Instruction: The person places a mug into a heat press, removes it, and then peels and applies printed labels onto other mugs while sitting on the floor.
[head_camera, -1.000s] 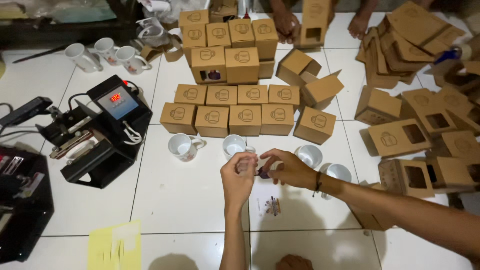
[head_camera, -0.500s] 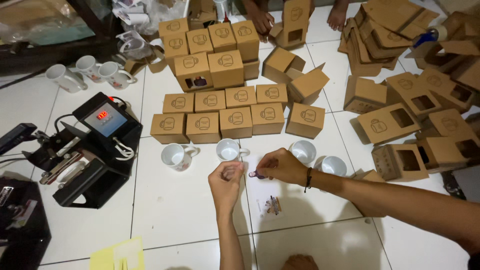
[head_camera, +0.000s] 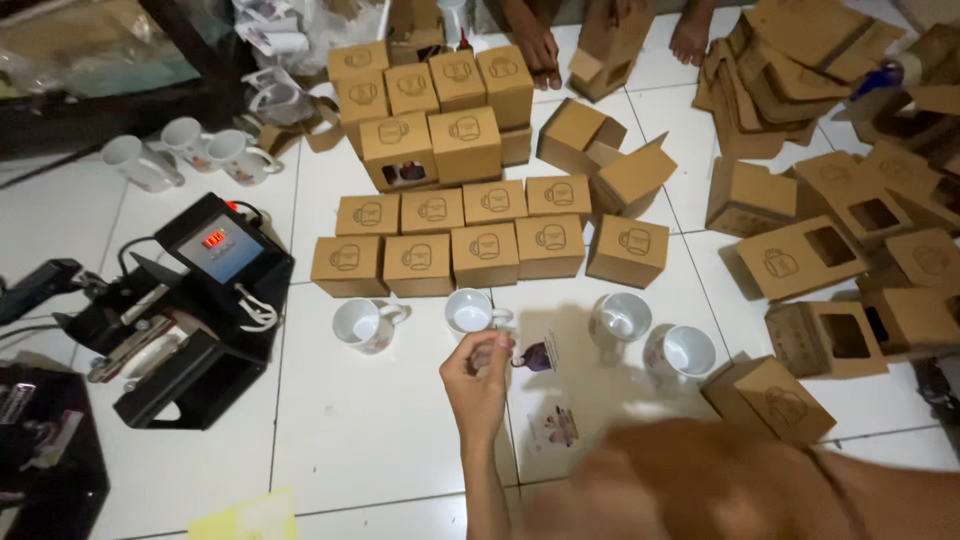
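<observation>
Left hand (head_camera: 478, 372) — fingers pinched on a small printed sticker (head_camera: 537, 357); right hand (head_camera: 690, 480) blurred, grip cannot be told. Risk: sticker creasing or brushing the nearby white mug (head_camera: 470, 311).

Single head view, worn camera, looking steeply down at white tiled floor (head_camera: 380, 440). Left hand (head_camera: 478, 378) close below lens, centre frame. Right forearm very near, blurred, bottom right. Cardboard boxes (head_camera: 465, 250) mid-distance, heat press (head_camera: 200, 300) at left. No second view.
</observation>
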